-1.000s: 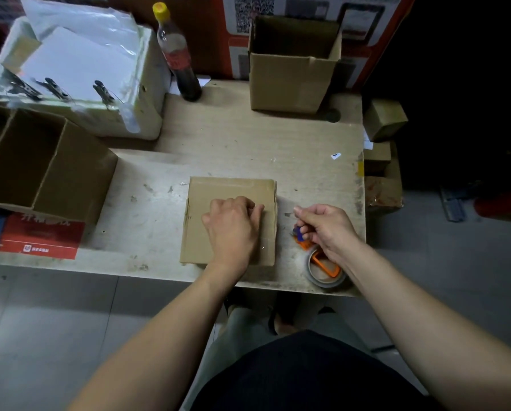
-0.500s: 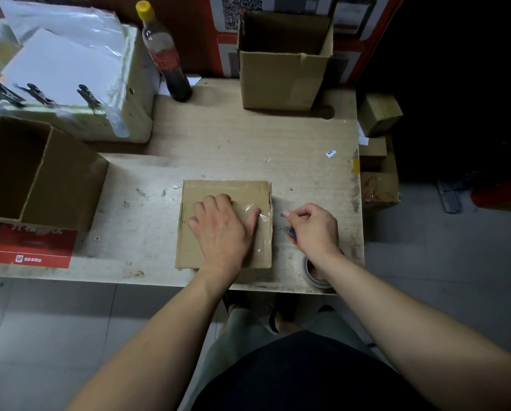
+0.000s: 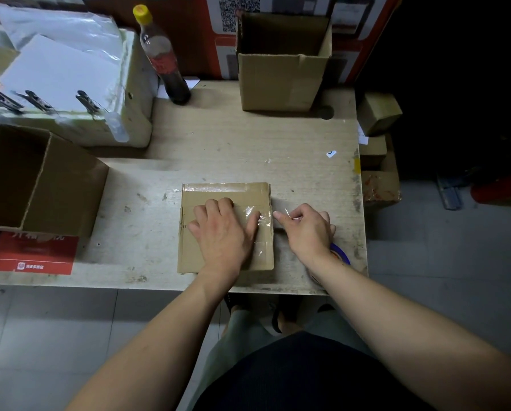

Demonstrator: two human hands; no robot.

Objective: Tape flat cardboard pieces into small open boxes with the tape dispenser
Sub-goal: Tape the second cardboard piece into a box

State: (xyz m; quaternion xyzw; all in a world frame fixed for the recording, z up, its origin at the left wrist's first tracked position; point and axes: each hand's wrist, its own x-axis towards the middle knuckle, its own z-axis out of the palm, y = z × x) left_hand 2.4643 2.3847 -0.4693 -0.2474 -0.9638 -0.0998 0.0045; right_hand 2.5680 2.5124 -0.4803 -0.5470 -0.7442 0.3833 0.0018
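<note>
A flat cardboard piece (image 3: pixel 224 200) lay near the table's (image 3: pixel 248 143) front edge, towards its right corner. The left hand (image 3: pixel 223 232) pressed down on it with straight fingers, over a strip of clear tape (image 3: pixel 261 221). The right hand (image 3: pixel 307 229), just beside the cardboard's right edge, pinched the tape's end; the tape dispenser (image 3: pixel 341 253) sat mostly hidden beneath its wrist. The cardboard looked light, stiff and creasable, best held flat by its middle. The tape seemed thin, clingy. A QR code poster (image 3: pixel 239 10) and a red sign (image 3: pixel 34 256) showed writing too small to read.
</note>
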